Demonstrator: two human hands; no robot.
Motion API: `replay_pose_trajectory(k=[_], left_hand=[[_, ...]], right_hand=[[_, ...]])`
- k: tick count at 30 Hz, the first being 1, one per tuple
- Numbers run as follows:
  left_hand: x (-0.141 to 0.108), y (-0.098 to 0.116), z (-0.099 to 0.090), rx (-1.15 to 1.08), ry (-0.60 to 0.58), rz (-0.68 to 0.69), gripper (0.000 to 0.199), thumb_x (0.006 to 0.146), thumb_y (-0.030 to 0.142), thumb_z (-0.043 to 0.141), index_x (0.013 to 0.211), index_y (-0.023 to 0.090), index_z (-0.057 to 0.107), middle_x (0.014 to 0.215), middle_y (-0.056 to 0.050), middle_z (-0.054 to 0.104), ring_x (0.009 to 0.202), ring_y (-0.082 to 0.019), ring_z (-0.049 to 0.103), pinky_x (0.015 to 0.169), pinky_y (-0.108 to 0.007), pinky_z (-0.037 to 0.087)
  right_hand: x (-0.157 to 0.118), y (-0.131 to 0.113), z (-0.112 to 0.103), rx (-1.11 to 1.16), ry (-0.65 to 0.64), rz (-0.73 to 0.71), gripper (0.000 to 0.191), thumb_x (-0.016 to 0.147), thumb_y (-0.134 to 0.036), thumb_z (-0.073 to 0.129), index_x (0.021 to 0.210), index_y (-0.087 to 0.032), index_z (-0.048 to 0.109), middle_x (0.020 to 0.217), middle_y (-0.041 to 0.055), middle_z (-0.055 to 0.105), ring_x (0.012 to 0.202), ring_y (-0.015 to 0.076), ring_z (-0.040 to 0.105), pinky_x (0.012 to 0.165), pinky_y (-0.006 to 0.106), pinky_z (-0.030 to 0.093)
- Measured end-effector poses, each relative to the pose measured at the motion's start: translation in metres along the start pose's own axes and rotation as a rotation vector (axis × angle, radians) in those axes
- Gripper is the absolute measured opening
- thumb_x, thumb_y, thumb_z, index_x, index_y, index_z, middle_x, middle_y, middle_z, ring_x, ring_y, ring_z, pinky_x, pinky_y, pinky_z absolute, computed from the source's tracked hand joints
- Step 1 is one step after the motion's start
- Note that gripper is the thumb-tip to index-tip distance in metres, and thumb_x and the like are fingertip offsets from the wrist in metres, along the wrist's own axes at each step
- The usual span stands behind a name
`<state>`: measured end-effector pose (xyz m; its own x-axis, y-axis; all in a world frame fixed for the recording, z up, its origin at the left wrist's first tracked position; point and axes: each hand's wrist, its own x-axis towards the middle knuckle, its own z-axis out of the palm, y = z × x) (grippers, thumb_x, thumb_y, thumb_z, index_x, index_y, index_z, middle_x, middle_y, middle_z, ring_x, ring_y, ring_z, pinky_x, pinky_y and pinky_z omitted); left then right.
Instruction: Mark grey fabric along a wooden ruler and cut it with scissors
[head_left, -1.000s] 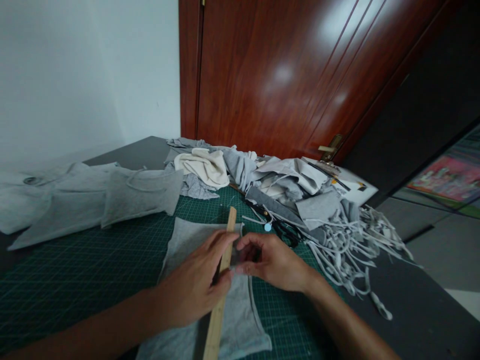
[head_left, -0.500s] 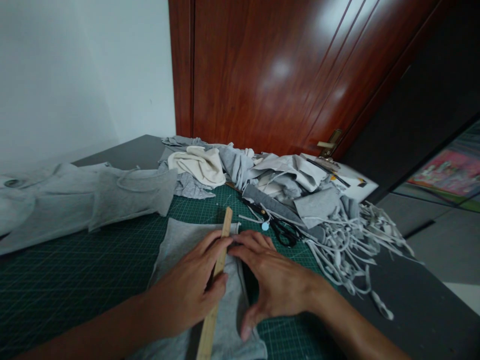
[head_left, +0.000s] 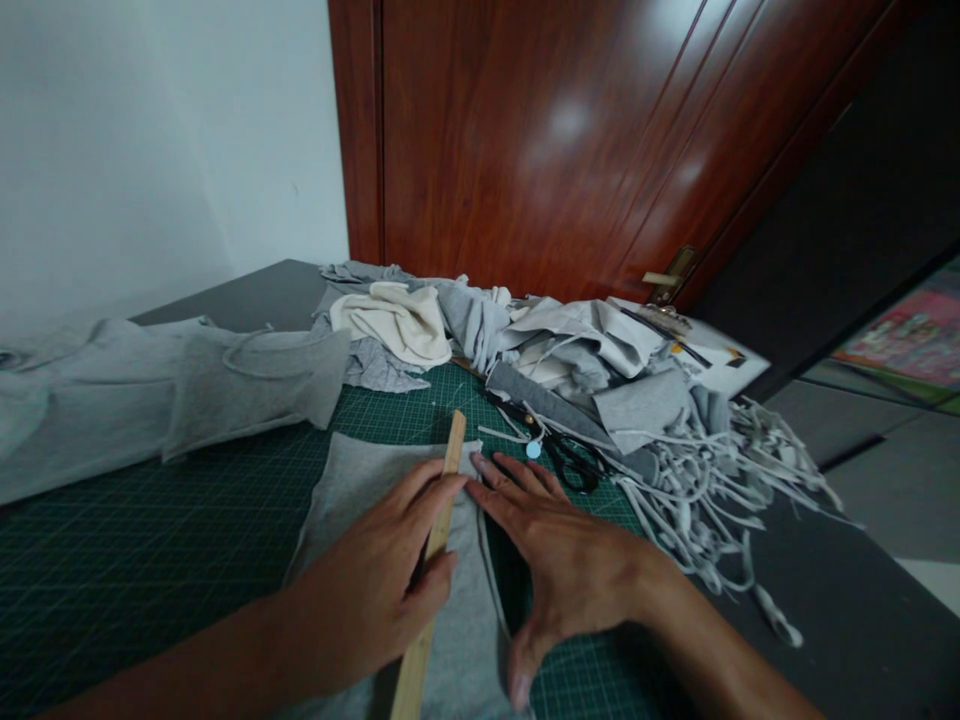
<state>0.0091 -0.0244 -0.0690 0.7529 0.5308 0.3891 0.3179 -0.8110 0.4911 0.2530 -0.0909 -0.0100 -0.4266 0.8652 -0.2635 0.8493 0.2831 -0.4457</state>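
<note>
Beneath left hand (head_left: pixel 390 560) and right hand (head_left: pixel 577 560), a green mat (head_left: pixel 187 540) on a grey table (head_left: pixel 840 600); beyond both, a brown door (head_left: pixel 525 150), with a pale wall (head_left: pixel 187 130) farther left. Just past the right hand, scissors (head_left: pixel 576 468) beside heaped scraps (head_left: pixel 592 340). Under and between the hands, grey cloth (head_left: pixel 469 610) lying flat: laid unclenched across a wooden stick (head_left: pixel 418 655) on it, the left; spread wide along its edge, the right.

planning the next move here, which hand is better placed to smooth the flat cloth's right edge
Probably the right hand: it is spread at the right edge of the gray cloth, while the left hand lies across the wooden strip.
</note>
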Motion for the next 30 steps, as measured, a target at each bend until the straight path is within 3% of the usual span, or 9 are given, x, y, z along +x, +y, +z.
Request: replay_pose_trajectory(k=[10, 19, 24, 30], left_hand=[[0.004, 0.007, -0.009, -0.022, -0.055, -0.035, 0.065, 0.099, 0.021, 0.057, 0.162, 0.025, 0.043, 0.167, -0.013, 0.049, 0.152, -0.036, 0.051, 0.128, -0.056, 0.045], [0.008, 0.007, -0.013, -0.013, -0.098, -0.062, 0.066, 0.099, 0.021, 0.053, 0.163, 0.023, 0.041, 0.168, -0.015, 0.046, 0.155, -0.033, 0.049, 0.13, -0.055, 0.042], [0.014, 0.0, -0.021, -0.041, -0.083, -0.016, 0.067, 0.097, 0.02, 0.054, 0.162, 0.025, 0.044, 0.167, -0.011, 0.049, 0.153, -0.031, 0.052, 0.129, -0.048, 0.042], [0.016, -0.01, -0.026, -0.046, -0.128, 0.006, 0.072, 0.093, 0.019, 0.058, 0.163, 0.027, 0.044, 0.168, -0.01, 0.048, 0.154, -0.032, 0.05, 0.13, -0.05, 0.039]], right_hand=[[-0.003, 0.002, 0.002, -0.017, 0.009, 0.018, 0.172, 0.05, -0.07, 0.102, 0.177, -0.015, 0.0, 0.183, 0.0215, -0.004, 0.169, 0.0455, -0.008, 0.134, 0.066, -0.006], [-0.004, 0.001, 0.002, -0.035, -0.012, 0.039, 0.174, 0.049, -0.079, 0.097, 0.175, -0.013, -0.003, 0.182, 0.0213, -0.007, 0.168, 0.0439, -0.012, 0.134, 0.065, -0.008], [-0.007, -0.004, 0.01, -0.003, 0.012, 0.027, 0.174, 0.05, -0.075, 0.1, 0.176, -0.014, -0.004, 0.182, 0.024, -0.008, 0.167, 0.0474, -0.013, 0.133, 0.07, -0.008], [-0.009, -0.009, 0.014, 0.026, 0.026, 0.03, 0.174, 0.052, -0.077, 0.099, 0.175, -0.011, -0.005, 0.181, 0.0254, -0.01, 0.167, 0.0474, -0.013, 0.133, 0.068, -0.01]])
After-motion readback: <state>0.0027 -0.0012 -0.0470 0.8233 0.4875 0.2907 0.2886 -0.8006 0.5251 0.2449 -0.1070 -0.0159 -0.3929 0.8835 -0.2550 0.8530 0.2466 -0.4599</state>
